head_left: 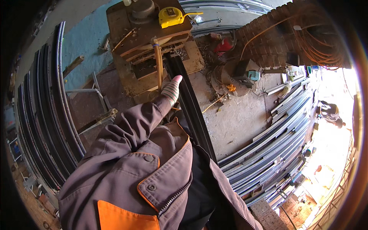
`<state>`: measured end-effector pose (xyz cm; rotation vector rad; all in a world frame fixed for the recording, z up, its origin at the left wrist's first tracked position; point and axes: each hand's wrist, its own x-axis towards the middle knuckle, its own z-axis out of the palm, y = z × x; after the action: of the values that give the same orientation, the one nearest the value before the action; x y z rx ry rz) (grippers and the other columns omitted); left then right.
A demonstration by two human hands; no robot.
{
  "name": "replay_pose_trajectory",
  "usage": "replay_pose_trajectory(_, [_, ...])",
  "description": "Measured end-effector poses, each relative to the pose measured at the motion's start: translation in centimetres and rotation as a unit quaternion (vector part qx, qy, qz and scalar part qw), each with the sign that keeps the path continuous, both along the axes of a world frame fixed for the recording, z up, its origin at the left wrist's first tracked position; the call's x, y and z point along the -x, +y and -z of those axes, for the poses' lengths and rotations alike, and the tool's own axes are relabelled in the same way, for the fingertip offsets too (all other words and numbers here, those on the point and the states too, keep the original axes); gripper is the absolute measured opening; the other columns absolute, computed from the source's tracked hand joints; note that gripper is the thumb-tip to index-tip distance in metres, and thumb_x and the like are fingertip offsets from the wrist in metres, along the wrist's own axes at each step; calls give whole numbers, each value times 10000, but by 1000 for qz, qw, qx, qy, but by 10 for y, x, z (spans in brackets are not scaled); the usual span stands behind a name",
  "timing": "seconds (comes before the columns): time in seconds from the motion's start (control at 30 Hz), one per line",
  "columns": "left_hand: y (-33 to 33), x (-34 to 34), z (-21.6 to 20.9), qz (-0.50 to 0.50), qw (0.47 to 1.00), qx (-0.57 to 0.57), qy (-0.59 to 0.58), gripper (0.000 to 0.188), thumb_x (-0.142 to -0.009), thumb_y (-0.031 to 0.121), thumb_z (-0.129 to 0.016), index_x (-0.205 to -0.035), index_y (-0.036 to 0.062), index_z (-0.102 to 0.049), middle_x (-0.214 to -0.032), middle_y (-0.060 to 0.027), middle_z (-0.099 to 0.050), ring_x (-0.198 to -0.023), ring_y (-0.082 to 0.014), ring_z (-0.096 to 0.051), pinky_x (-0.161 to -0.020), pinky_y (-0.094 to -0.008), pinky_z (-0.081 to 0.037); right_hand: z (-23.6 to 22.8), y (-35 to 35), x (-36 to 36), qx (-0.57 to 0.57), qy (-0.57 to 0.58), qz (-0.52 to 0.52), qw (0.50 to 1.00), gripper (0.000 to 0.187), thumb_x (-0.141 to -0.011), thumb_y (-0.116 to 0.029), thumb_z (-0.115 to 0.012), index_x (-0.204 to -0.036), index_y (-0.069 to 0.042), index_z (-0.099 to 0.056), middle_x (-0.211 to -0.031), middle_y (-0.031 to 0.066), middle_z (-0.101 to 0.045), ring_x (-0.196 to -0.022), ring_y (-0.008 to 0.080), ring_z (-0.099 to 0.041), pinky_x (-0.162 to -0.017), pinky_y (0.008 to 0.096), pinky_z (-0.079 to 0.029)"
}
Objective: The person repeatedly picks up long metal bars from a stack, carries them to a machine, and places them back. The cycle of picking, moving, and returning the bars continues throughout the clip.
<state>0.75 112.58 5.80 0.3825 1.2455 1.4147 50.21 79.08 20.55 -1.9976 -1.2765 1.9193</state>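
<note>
My left hand [171, 90], in a striped glove that leaves the thumb tip bare, is closed on the edge of a long black metal profile [193, 109]. The thumb lies along the top; the other fingers are hidden. From beside my body the profile runs up to a worn brown machine [130, 42], its far end at the scrap-strewn opening. Just left of the hand stands a wooden handle [158, 63], upright against the machine's front. A yellow tape measure [171, 17] rests on the machine's top. My right hand is out of view.
Long dark profiles [46, 111] stand stacked at the left, near a metal frame [97, 94]. Many grey profiles [276, 142] lie on the floor at the right. Beyond are a brick wall [264, 34], a coiled orange hose [318, 46] and, in bright light, another person [330, 112].
</note>
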Motion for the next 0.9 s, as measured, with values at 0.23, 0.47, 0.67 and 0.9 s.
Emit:
replay_pose_trajectory(0.23, [5,-9,-13,-64,932,-83,346,385,-1062,371,-455,-1089,22,-615,-820,-36,-634,-707,-115,-575,-662,-298,-504,9,-8,-1,-76,-26,-8,997,499,-1018,-455,-481,-1088,16,-628,-663,-43,-463,-626,82,-394,-583,301,-375])
replay_pose_trajectory(0.47, [13,-6,-59,12,954,150,260,516,-974,424,-622,-1193,-41,-567,-1031,-100,-683,-976,-231,-639,-844,-321,-516,24,-7,1,-69,-12,35,997,574,-997,-541,-456,-990,13,-606,-650,42,-403,-643,129,-403,-622,339,-396])
replay_pose_trajectory(0.67, [8,-2,-87,16,977,119,175,659,-933,426,-680,-1411,22,-473,-1360,-116,-595,-1213,-256,-576,-1024,-332,-449,55,18,23,-93,-67,-49,992,548,-987,-570,-469,-829,-46,-501,-700,-12,-372,-690,118,-363,-628,307,-351])
replay_pose_trajectory(0.9, [1,-9,-83,54,887,262,375,961,-898,747,-432,-1476,-18,-376,-1426,-283,-499,-1339,-392,-478,-1090,-439,-405,142,51,55,-94,-26,-43,994,536,-979,-523,-518,-1137,-26,-638,-892,86,-657,-862,182,-571,-847,326,-464])
